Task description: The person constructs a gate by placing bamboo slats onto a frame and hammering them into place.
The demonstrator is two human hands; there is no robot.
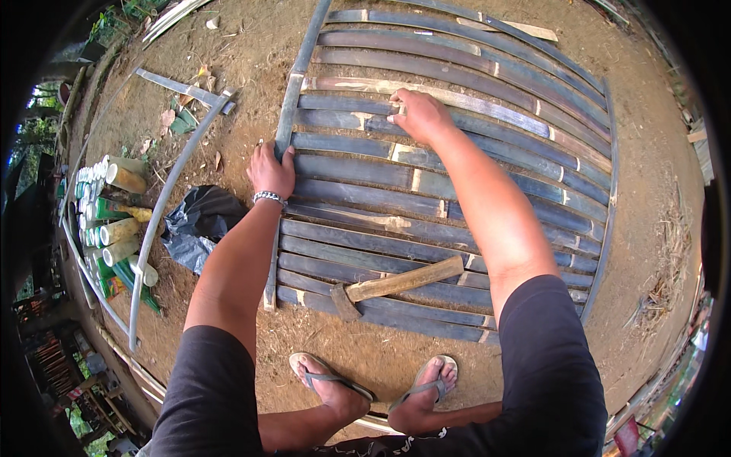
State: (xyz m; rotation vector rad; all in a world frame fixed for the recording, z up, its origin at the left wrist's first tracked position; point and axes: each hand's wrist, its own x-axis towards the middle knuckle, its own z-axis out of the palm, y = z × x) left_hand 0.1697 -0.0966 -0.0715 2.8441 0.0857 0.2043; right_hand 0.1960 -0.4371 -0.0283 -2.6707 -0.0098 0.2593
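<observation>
Bamboo slat panel lying flat on the bare earth, seen from above; its slats run from 9 to 3 o'clock and are stacked from 6 toward 12 o'clock. Left hand is closed round the side rail, a long strip whose axis runs from 6 to 12 o'clock along the panel's 9 o'clock edge. Right hand rests palm down, fingers bent over a pale slat toward 12 o'clock; whether it grips or merely presses cannot be told. That slat's long axis crosses the rail at nearly a right angle, and the left hand is the nearer one to the junction, which lies at 1 o'clock from it. A hatchet with a wooden handle lies on the slats nearest 6 o'clock, untouched, well apart from both hands. Cut bamboo sections are piled at 9 o'clock beside a black plastic bag. The rail's underside and any fastenings are hidden.
</observation>
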